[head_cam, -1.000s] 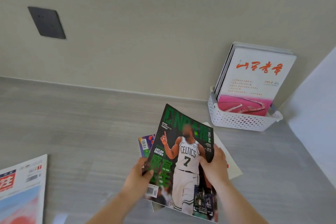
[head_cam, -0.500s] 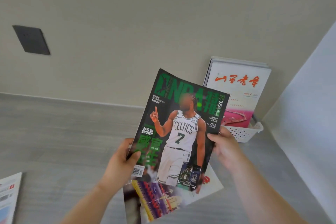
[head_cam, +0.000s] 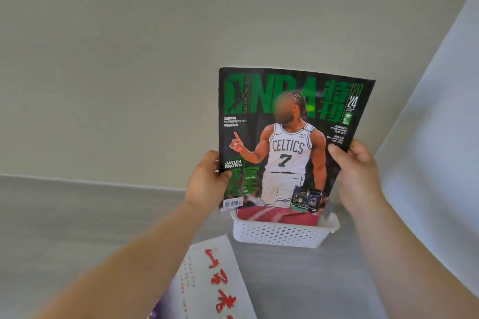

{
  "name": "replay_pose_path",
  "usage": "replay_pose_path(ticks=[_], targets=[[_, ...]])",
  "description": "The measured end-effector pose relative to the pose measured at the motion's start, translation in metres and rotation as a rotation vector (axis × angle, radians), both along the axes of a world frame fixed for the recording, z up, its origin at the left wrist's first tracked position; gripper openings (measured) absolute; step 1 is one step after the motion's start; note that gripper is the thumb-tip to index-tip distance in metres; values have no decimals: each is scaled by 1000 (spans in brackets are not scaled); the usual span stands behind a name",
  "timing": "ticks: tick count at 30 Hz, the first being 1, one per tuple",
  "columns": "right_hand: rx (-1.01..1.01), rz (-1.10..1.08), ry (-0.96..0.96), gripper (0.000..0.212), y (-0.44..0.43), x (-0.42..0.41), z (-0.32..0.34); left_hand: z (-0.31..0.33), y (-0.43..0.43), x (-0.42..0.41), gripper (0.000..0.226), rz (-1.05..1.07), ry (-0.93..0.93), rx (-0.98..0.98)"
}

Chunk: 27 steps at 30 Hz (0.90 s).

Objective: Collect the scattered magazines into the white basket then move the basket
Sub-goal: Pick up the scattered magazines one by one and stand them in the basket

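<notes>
I hold a green and black basketball magazine upright in both hands, its lower edge just above the white perforated basket. My left hand grips its left edge and my right hand grips its right edge. The magazine hides most of what stands in the basket; only a strip of pink cover shows behind its lower edge. A white magazine with red characters lies flat on the grey table in front of the basket, with a purple cover peeking out beneath it.
The basket stands on the grey table against the beige wall. A pale blue-white panel rises at the right, close beside the basket.
Both hands have carried the basketball magazine up off the pile and rightward until it stands upright over the basket. The view has followed toward the basket.
</notes>
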State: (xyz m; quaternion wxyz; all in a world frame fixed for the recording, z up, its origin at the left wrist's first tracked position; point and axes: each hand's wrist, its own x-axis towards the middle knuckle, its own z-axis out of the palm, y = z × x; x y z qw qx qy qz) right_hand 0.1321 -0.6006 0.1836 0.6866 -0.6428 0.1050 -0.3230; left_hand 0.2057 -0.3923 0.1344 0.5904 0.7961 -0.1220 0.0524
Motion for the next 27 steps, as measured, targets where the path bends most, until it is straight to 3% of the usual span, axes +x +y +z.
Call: replay_pose_path(ticks=[9, 14, 17, 22, 27], targets=[[207, 34, 60, 24, -51, 17, -45, -25, -64, 29, 14, 52, 47, 177], [308, -4, 55, 25, -72, 19, -62, -36, -83, 33, 28, -36, 68, 170], [311, -1, 58, 22, -78, 23, -67, -43, -85, 33, 36, -27, 110, 181], [282, 8, 132, 23, -71, 30, -91, -62, -74, 24, 14, 57, 123, 257], [209, -50, 190, 19, -70, 37, -98, -75, -71, 23, 8, 144, 116, 303]])
